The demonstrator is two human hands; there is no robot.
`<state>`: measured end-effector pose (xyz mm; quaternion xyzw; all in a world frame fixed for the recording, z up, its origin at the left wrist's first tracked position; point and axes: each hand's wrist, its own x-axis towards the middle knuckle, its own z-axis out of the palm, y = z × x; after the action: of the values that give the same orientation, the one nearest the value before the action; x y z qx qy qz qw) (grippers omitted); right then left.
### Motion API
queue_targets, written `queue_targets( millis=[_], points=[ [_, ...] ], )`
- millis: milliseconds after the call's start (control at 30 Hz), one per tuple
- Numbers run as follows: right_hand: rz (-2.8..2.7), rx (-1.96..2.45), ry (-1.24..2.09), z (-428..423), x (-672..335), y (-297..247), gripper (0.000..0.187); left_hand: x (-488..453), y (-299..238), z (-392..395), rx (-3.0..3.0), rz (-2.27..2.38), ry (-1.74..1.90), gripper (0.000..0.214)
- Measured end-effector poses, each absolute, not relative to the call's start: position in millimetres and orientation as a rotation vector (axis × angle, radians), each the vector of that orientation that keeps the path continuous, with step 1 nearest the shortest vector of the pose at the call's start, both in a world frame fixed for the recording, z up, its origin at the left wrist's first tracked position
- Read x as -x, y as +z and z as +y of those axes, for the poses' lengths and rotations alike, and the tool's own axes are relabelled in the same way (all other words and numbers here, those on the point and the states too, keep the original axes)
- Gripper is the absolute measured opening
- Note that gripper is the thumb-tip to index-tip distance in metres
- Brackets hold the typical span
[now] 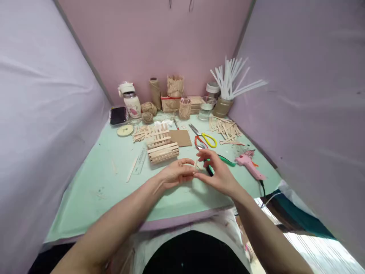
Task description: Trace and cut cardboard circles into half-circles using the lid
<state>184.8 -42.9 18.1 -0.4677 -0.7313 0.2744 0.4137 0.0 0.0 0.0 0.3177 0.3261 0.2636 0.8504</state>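
Over the front middle of the table, my left hand (180, 173) and my right hand (216, 170) meet at the fingertips. Between them is a small pale piece of craft stick (195, 164), partly covered by fingers. My left thumb and fingers pinch it from the left. The right thumb touches its lower end, and the right index finger curves over its top. Just beyond my left hand lies a bundle of craft sticks (163, 153), with a small stick fence (158, 137) behind it. Green-handled pliers (226, 160) lie partly hidden behind my right hand.
A pink glue gun (251, 166) with a cord lies at right. Yellow-and-red-handled scissors (209, 139), cardboard (180, 137), a stick pile (226, 128) and a clear ruler (139, 161) lie around. Along the back stand a white jar (132, 104), twine balls (148, 109) and a water cup (205, 109).
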Motion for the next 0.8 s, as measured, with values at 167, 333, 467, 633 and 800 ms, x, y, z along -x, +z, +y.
queue_targets(
  millis=[167,333,467,633,800],
  points=[
    [-1.862,1.124,0.517,-50.3,-175.2,14.1,0.066,-0.7,-0.5,0.0,-0.678,0.669,0.576,0.055],
    [-1.842,1.140,0.456,-51.8,-173.8,14.0,0.064,-1.3,-1.2,-1.1,-0.694,0.640,0.580,0.051],
    [-1.841,1.145,0.448,-54.8,-175.1,14.9,0.066,-1.4,-0.8,-1.8,-0.720,0.627,0.568,0.047],
    [-1.837,1.153,0.424,-57.1,-174.2,13.4,0.065,-2.2,1.0,-4.0,-0.735,0.621,0.609,0.049],
    [-1.808,1.122,0.509,-55.1,-175.4,12.9,0.067,-2.8,1.2,-3.2,-0.821,0.626,0.695,0.051]
  ],
)
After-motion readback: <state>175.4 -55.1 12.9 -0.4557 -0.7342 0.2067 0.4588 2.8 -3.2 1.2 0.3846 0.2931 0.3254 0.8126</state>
